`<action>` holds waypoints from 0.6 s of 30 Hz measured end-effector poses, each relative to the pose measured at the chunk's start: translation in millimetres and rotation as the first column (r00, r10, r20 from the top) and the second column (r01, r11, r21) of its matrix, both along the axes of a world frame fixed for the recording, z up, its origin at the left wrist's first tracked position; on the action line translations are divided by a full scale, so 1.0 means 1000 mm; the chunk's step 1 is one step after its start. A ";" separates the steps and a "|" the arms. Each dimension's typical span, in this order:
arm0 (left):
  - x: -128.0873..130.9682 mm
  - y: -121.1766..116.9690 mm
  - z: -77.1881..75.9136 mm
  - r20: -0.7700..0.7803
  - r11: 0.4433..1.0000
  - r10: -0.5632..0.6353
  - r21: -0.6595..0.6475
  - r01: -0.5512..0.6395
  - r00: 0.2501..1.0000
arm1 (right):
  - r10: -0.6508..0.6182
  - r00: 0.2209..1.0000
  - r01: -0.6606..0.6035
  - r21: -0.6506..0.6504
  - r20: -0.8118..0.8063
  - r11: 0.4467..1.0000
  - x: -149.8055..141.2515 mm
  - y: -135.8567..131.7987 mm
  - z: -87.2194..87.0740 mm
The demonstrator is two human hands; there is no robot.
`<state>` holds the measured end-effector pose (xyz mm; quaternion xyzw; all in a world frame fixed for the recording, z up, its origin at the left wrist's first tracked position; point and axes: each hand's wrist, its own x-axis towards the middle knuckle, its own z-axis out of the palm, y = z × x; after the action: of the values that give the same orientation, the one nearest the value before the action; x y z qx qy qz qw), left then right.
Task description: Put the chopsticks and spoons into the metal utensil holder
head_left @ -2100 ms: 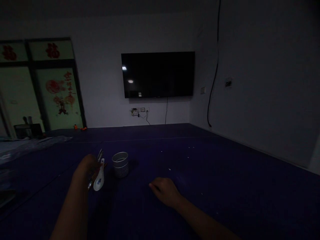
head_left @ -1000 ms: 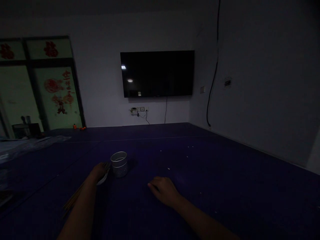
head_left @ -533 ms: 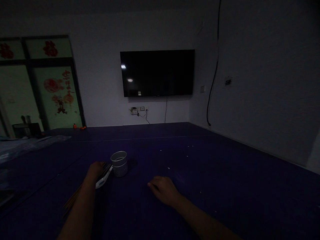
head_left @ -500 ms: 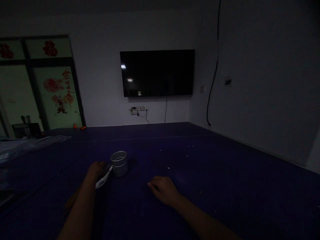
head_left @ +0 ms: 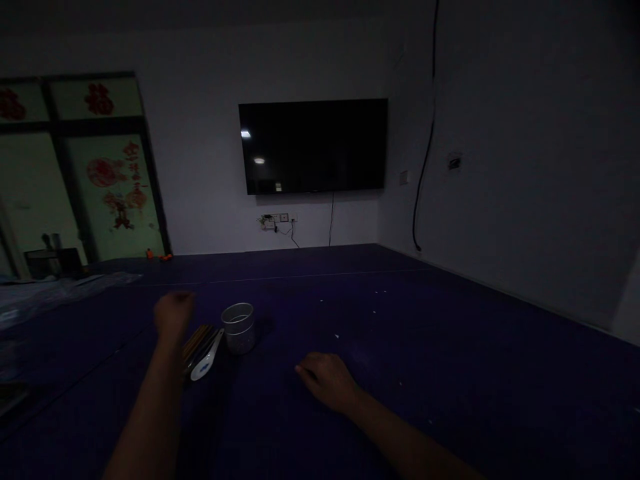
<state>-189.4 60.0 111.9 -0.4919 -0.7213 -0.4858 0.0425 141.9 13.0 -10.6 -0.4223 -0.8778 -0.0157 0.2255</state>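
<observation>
My left hand (head_left: 173, 312) is raised above the blue tabletop, left of the utensils. Its fingers are pinched together and slightly blurred; whatever they hold, if anything, does not show. Below and right of it lies a bundle of chopsticks (head_left: 201, 340), partly hidden behind my forearm. A white spoon (head_left: 203, 367) with a blue mark in its bowl lies alongside them, its handle end by the metal cup (head_left: 240, 330). That perforated silver cup stands upright. My right hand (head_left: 327, 380) rests on the table to the right with curled fingers, nothing visible in it.
Small white scraps (head_left: 337, 336) dot the blue table (head_left: 300, 427). Clear plastic sheeting (head_left: 65, 290) lies at the left, with small orange objects (head_left: 165, 257) near the far edge. A television (head_left: 315, 147) hangs on the wall beyond, and a black cable (head_left: 424, 160) runs down the right wall.
My left hand has lifted off the chopsticks and moved up and to the left, uncovering the bundle and more of the spoon. My right hand and the cup have stayed put.
</observation>
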 end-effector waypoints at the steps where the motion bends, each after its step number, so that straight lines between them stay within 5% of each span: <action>1: 0.005 -0.009 0.014 0.028 0.993 0.076 0.092 -0.078 0.997 | -0.006 1.000 0.006 0.007 -0.003 1.000 0.000 0.000 0.000; 2: 0.012 -0.018 0.028 0.053 0.975 0.122 0.179 -0.130 0.991 | -0.014 1.000 0.014 0.015 -0.008 1.000 0.000 0.000 0.000; 4: 0.037 -0.037 0.050 0.189 0.850 0.161 0.472 -0.233 0.969 | -0.040 0.999 0.041 0.033 -0.027 0.999 0.001 -0.001 0.002; 6: 0.076 -0.052 0.056 0.214 0.771 0.071 0.608 -0.190 0.974 | -0.067 0.996 0.070 0.052 -0.063 0.996 0.004 -0.003 0.005; 7: 0.098 -0.058 0.052 0.169 0.781 -0.012 0.618 -0.096 0.986 | -0.084 0.992 0.090 0.063 -0.091 0.994 0.007 -0.005 0.007; 8: 0.120 -0.063 0.041 0.128 0.795 -0.073 0.606 -0.020 0.989 | -0.105 0.987 0.115 0.075 -0.123 0.991 0.009 -0.007 0.008; 10: 0.160 -0.069 0.007 -0.110 0.846 -0.318 0.415 0.334 0.942 | -0.156 0.971 0.175 0.093 -0.181 0.980 0.015 -0.011 0.008; 12: 0.187 -0.071 -0.038 -0.302 0.782 -0.523 0.201 0.590 0.797 | -0.200 0.957 0.225 0.100 -0.210 0.969 0.022 -0.016 0.007; 15: 0.201 -0.072 -0.098 -0.475 0.689 -0.634 0.012 0.725 0.610 | -0.191 0.959 0.214 0.096 -0.208 0.972 0.031 -0.023 0.002; 18: 0.200 -0.077 -0.126 -0.507 0.609 -0.729 -0.176 0.773 0.459 | -0.163 0.968 0.178 0.066 -0.192 0.982 0.036 -0.027 0.000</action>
<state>10.3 -16.9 -13.7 -0.8700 -0.3679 -0.3255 0.0415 177.5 -14.4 -10.6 -0.4862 -0.8118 -0.0318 0.3217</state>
